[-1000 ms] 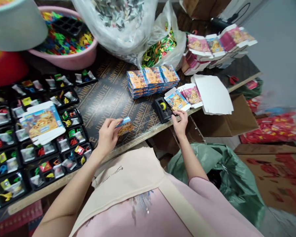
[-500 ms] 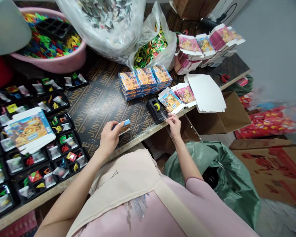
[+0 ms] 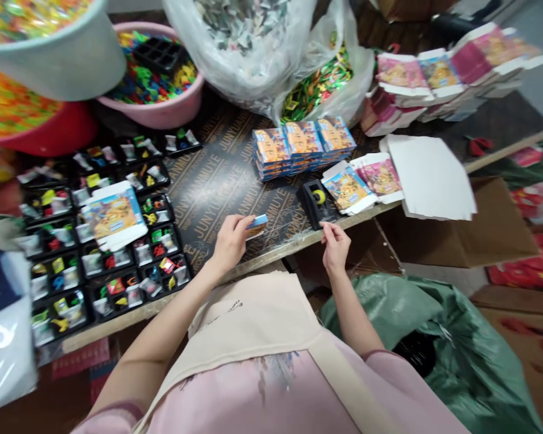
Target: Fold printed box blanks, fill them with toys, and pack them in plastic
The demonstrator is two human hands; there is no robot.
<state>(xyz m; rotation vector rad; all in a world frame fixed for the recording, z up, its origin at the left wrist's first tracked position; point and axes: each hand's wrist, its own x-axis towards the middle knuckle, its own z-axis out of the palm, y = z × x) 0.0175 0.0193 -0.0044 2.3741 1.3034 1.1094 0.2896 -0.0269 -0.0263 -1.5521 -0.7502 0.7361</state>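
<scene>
My left hand is closed around a small blue and orange box, held over the dark table near its front edge. Beside the front end of a black tape dispenser, my right hand has thumb and fingertips pinched together. Whether tape lies between those fingertips is too small to tell. A yellow roll sits in the dispenser. Behind it stand stacked blue boxes in three columns. Flat blue and pink cartons lie to its right.
Black trays of small toys and packets cover the left, with a flat carton on top. Tubs, including a pink one, and plastic bags stand behind. White sheets lie right; a green sack stands below.
The view has swung left, so the scene sits further right and more tubs show. My right hand has drawn slightly back from the dispenser; my left still holds the box.
</scene>
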